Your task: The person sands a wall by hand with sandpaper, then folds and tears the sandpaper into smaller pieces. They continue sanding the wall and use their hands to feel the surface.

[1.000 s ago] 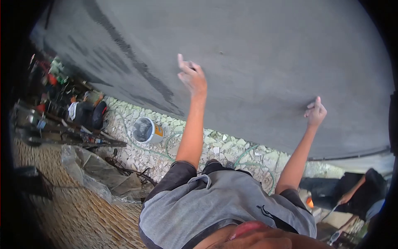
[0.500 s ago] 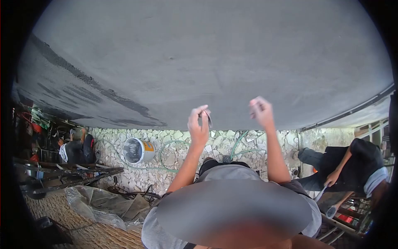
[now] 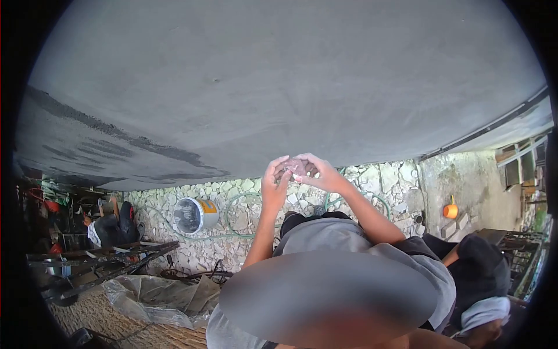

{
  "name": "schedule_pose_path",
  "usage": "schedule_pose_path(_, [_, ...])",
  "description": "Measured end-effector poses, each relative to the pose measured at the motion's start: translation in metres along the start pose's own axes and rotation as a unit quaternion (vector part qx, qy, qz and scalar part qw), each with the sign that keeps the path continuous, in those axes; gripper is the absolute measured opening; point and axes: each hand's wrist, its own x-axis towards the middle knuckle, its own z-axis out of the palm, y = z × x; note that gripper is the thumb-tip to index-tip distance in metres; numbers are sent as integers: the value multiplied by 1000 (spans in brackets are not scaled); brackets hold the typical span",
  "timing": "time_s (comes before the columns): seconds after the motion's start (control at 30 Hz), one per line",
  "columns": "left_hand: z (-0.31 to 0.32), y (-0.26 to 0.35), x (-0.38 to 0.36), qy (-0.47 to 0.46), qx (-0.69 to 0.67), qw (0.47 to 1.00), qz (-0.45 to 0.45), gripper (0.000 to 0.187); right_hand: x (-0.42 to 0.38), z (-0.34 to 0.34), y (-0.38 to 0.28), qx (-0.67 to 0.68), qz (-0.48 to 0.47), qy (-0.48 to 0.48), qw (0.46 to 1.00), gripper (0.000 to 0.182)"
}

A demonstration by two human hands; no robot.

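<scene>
In front of the grey plastered wall (image 3: 290, 87), my left hand (image 3: 274, 185) and my right hand (image 3: 321, 174) meet at chest height. Both sets of fingers are closed around a small, thin, pinkish sheet (image 3: 295, 167) that looks like worn sandpaper. My left hand grips its left side, and the right hand holds the other side. Pale dust coats the fingers. Part of the sheet is hidden behind them.
A white bucket (image 3: 204, 216) stands on stone rubble (image 3: 238, 192), near a green hose (image 3: 228, 216). An orange dipper (image 3: 450, 210) sits at right. One person (image 3: 479, 267) is close on my right, another (image 3: 110, 224) far left. A ladder-like frame (image 3: 104, 262) lies left.
My right hand has come left and joined my left hand at the sheet. The person on the right has shifted lower in view, and the orange dipper now shows fully.
</scene>
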Motion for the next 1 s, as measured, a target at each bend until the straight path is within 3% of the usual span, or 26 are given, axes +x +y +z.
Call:
schedule_pose_path(0.1, [-9,8,3,3,16,1000,15,32,-1,-8,-12,-58,-13,22,998,52])
schedule_pose_path(0.17, [-19,8,4,-42,158,984,73,24,-2,-13,-17,-81,-40,28,995,52])
schedule_pose_path(0.4, [-27,21,3,-31,240,959,149,19,-10,-26,-50,-151,-61,15,987,51])
schedule_pose_path(0.77, [-29,20,4,-35,232,959,162,19,-13,-23,-49,-197,-94,40,975,35])
schedule_pose_path(0.8, [-25,21,4,-30,199,969,141,19,-14,-24,-49,-181,-74,28,980,33])
schedule_pose_path(0.87, [-14,34,4,-16,212,959,189,29,-17,-26,-46,-170,-54,27,984,33])
schedule_pose_path(0.93, [-6,33,6,-8,201,949,244,33,-19,-25,-42,-170,42,-26,984,32])
schedule_pose_path(1.0, [-7,26,3,-45,188,955,225,31,-21,-24,-43,-163,43,-24,985,34])
